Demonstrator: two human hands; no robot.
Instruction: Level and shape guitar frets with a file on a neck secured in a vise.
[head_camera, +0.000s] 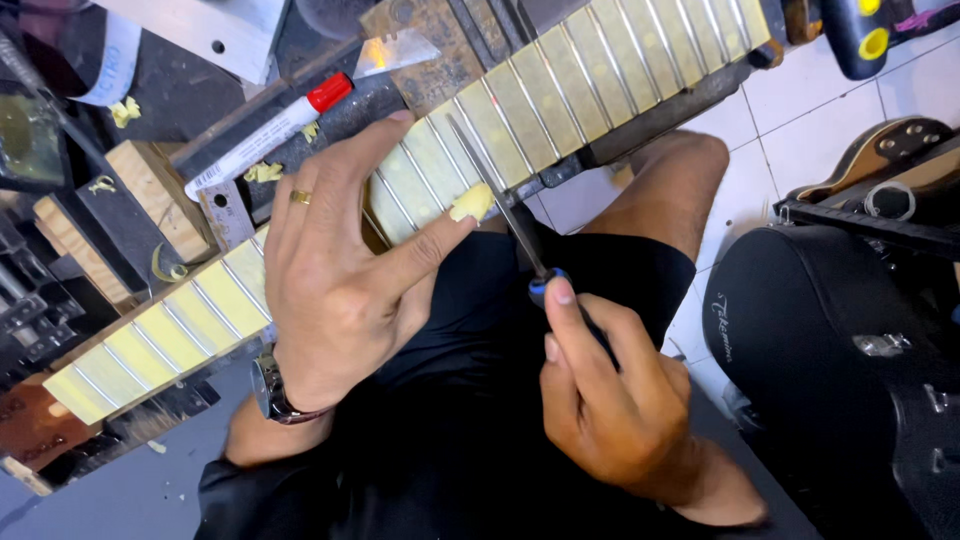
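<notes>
Left hand (340, 280) lies spread, fingers apart, on the taped guitar fretboard (520, 110) mid-frame; right hand (610, 400) is clamped on a file (490, 175) crossing the frets

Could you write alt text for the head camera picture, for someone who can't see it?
A person's left hand steadies a guitar neck with taped frets, while the right hand works a thin file across it. A red-capped marker lies beside it; a black case sits at right.

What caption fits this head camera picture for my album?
Left hand rests on a taped guitar fretboard; right hand holds a thin file against it.
</notes>
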